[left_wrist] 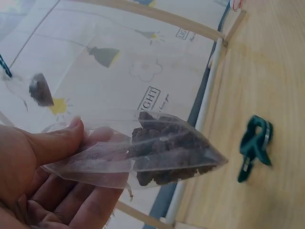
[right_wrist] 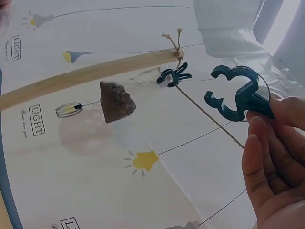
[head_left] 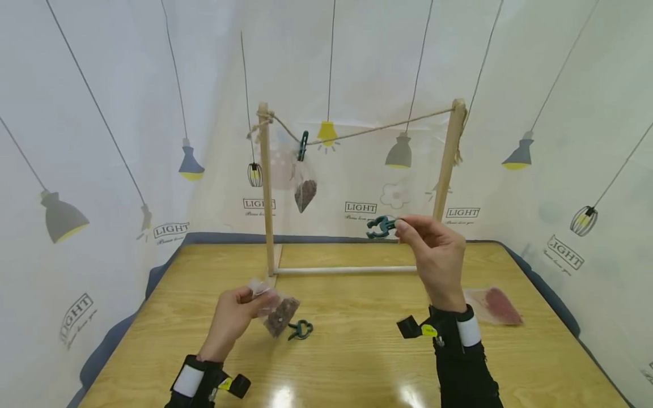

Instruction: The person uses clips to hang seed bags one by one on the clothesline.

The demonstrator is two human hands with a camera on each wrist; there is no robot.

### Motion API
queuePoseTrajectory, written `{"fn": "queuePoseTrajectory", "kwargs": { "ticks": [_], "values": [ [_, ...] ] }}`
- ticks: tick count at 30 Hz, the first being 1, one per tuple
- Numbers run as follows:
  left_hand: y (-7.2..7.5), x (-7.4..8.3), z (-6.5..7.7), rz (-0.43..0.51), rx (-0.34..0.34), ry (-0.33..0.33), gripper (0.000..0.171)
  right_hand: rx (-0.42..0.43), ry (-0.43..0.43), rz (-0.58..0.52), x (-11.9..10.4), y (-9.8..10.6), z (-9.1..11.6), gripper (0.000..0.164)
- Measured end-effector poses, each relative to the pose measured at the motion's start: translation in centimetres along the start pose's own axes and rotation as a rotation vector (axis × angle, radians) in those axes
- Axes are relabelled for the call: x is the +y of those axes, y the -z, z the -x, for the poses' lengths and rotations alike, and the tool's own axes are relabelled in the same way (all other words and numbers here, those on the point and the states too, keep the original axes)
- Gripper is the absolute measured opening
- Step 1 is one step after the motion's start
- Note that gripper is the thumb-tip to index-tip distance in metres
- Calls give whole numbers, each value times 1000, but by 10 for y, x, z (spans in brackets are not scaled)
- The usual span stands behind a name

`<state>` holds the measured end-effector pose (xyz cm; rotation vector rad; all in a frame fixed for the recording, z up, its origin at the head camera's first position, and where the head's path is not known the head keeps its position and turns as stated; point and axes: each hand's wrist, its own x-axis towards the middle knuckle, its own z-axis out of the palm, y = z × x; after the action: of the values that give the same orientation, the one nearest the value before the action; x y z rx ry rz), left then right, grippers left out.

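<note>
Between thumb and fingers, my left hand [head_left: 233, 317] holds the top of a clear plastic bag [left_wrist: 107, 167], with dark brown, crumbly chunks [left_wrist: 164, 148] in its pointed end. My right hand [head_left: 437, 255] pinches the handles of a dark green spring clip [right_wrist: 238, 93], whose jaws are spread with nothing between them. A second green clip [head_left: 302, 329] lies on the table beside the held bag. Behind, another bag of brown chunks [head_left: 306, 192] hangs from a sagging rope [head_left: 377, 128], held there by a third green clip [head_left: 303, 146].
Two wooden posts [head_left: 267, 192] carry the rope, joined low down by a white bar [head_left: 347, 270]. A bag with pinkish-red contents [head_left: 497, 306] lies on the wooden table [head_left: 357, 368] at the right, partly behind my right wrist. A lamp-printed curtain [head_left: 219, 102] surrounds the back and sides.
</note>
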<state>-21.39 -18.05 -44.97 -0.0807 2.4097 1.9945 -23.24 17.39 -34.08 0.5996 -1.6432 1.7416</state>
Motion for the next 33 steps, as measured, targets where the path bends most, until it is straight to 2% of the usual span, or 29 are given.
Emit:
{"fn": "queuePoseTrajectory", "kwargs": {
  "ticks": [7,16,21,26,31,33],
  "values": [
    [-14,24,-15,15,-40,-80,31,-4,84,86,-1,4,-21,14],
    [-34,69,-38,1,-56,-215,26,-45,126,175,-9,2,-55,14],
    [-51,91,-49,1,-45,-326,22,-69,144,193,-9,-3,-74,14],
    [-69,113,-59,-56,-8,-418,31,-87,149,231,-11,-9,-94,13],
    [-86,135,-66,-68,-30,-469,33,-103,137,264,-13,-12,-112,15],
    [-94,144,-69,-53,-50,-481,29,-108,144,270,-14,-11,-119,16]
  ]
}}
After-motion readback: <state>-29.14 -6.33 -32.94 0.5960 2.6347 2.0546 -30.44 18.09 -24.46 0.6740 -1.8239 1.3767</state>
